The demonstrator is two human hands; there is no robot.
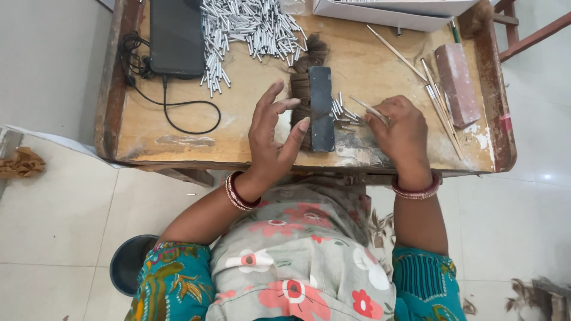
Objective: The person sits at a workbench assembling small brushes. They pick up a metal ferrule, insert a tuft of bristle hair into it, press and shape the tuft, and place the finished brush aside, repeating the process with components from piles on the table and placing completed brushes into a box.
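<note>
At the desk (178, 142), right hand (399, 134) pinched a metal tube (369, 109); left hand (272, 134), fingers spread, steadied brown bristles (301, 89) under a dark block (321, 107) at 12 o'clock.

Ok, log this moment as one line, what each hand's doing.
left hand: open, raised beside dark block | right hand: pinching thin metal tube | table: tube pile, phone

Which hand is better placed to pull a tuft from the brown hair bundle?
Left, probably. The left hand is open beside the hair bundle, thumb near it. The right hand already pinches a thin metal tube.
</note>
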